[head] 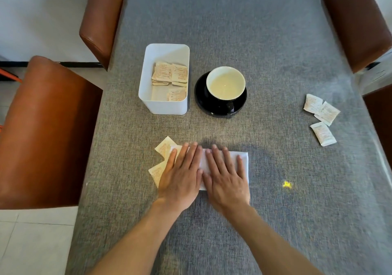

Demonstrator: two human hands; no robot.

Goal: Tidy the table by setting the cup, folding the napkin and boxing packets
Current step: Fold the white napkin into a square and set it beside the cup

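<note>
Both hands lie flat and side by side on the white napkin [244, 158], which sits on the grey table [275, 41] near its front edge: the left hand [180, 177] covers the napkin's left part and the right hand [226, 179] its middle and right, fingers spread and straight, gripping nothing, palms pressing down. The napkin already reads as a folded rectangle, so the step in hand looks like flattening the fold. To do it well, the palms should push outward from the centre toward the free right edge so trapped air leaves and the crease sets sharp, with the corners kept aligned and the cloth not dragged across the table. Two packets [163, 147] lie just beside and partly under the napkin's left edge and the left hand; pressing over them would leave a bump, so they are better slid clear first. The cup [226, 83] stands upright on its black saucer [199, 92], just right of the white box [163, 107], which already holds several packets. Three more packets [322, 118] lie well apart at the right side of the table, still to be boxed. The packets carry faint reddish print, too small and blurred to read; no brand is legible anywhere.
</note>
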